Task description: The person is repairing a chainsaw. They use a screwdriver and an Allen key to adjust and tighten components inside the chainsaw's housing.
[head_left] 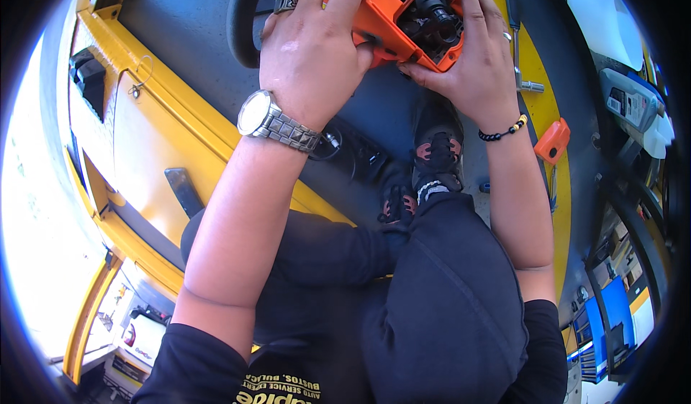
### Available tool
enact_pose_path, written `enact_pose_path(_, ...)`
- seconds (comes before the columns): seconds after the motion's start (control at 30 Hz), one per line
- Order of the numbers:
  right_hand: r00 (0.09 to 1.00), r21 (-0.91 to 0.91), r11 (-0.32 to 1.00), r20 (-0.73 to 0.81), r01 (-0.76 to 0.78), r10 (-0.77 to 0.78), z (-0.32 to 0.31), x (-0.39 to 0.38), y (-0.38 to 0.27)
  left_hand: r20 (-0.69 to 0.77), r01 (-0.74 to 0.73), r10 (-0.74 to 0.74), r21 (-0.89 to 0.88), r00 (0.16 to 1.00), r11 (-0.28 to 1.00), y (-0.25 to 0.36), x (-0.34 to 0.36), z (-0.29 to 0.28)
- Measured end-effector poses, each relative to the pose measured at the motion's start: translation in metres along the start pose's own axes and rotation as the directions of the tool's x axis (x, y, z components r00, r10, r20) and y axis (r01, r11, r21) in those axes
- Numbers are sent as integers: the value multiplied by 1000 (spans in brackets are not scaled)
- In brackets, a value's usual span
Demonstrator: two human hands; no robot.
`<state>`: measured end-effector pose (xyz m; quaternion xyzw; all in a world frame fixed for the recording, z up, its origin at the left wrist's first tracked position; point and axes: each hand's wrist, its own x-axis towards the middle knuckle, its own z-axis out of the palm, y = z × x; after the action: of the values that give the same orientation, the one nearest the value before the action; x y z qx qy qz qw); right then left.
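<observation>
Nearest me, a dark-trousered knee (446, 267); past the black shoe (437, 134), an orange housing (383, 21), left hand (311, 62) and right hand (481, 66) each with its grip wrapped around a side. Rightward, a socket wrench (517, 57) and orange piece (553, 141) lie near.

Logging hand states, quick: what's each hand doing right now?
Left hand: holding the orange housing, fingers over its left part.
Right hand: holding the same housing by its right side.
</observation>
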<state>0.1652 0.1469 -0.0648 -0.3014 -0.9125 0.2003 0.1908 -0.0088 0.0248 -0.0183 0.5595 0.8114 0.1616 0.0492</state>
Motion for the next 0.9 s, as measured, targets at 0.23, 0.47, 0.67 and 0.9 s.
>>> enact_pose_path(0.23,989,75,997,149,-13,1,-15,8,1,63,69,-67,-35,996,997,0,0,0)
enact_pose_path(0.47,992,159,984,86,81,-95,-7,7,27,-62,-25,31,98,998,995,4,-2,10)
enact_pose_path(0.67,992,260,961,56,95,-113,-7,5,26,-46,-11,10,-21,999,1000,4,-9,16)
enact_pose_path(0.9,986,429,891,-2,152,-167,4,9,40,-68,-42,41,-19,997,999,3,-7,18)
